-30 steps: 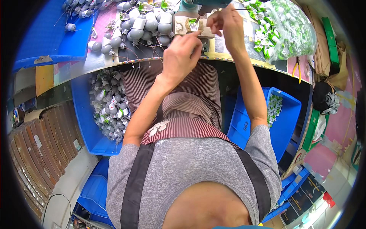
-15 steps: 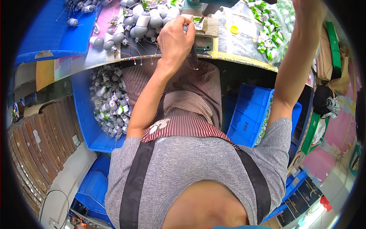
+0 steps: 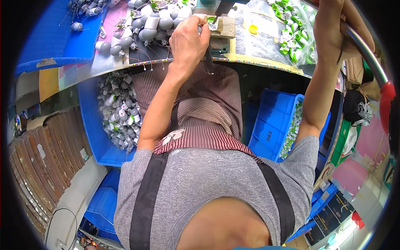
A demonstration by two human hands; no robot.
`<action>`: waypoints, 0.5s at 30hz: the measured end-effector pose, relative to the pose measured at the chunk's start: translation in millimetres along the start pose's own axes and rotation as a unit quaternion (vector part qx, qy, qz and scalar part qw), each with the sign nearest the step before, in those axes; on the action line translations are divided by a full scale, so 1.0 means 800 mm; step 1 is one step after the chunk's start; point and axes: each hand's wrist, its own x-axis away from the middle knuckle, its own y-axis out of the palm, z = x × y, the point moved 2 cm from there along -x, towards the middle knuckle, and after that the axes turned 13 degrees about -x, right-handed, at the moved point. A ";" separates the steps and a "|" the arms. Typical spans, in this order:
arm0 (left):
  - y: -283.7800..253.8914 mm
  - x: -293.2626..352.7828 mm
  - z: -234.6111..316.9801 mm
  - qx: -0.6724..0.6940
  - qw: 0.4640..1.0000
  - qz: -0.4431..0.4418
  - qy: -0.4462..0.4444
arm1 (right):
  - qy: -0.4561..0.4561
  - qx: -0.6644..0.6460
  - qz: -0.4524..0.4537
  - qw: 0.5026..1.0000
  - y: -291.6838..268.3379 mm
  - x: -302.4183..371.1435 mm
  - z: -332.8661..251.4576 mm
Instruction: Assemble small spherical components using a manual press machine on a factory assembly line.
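Note:
At the bench's front edge, my left hand (image 3: 189,43) is closed in a pinch. Its fingertips meet a small white-and-green piece (image 3: 212,24) at a beige block (image 3: 227,28); part of what they grip is hidden behind the fingers. Above the block comes down the dark metal part (image 3: 225,7) of a bench tool. Far to the right, my right hand (image 3: 333,35) is raised and wraps round a shiny metal lever (image 3: 368,54) with a red end (image 3: 387,93). Beside my left hand lie several grey-and-white bulb-shaped parts (image 3: 164,23) with thin wires.
White-and-green pieces (image 3: 293,35) lie in clear plastic at the bench's right. A yellow round cap (image 3: 253,29) sits nearer the middle. Blue bins (image 3: 89,125) flank my lap, the left one full of bulb parts (image 3: 121,112); another blue bin (image 3: 271,125) stands right.
My right hand has come down and closer into view, bringing the metal lever and its red end into sight. My left hand stays at the block, almost unmoved.

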 end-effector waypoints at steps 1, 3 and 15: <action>0.001 0.000 0.001 -0.004 1.000 0.005 0.008 | -0.012 0.013 -0.006 1.000 -0.008 0.005 0.011; 0.004 -0.001 0.003 -0.005 1.000 0.007 0.009 | -0.036 0.041 -0.017 0.998 -0.020 0.014 0.026; 0.015 -0.002 0.003 0.020 0.998 0.057 0.033 | -0.184 0.183 -0.092 0.961 -0.021 0.041 -0.008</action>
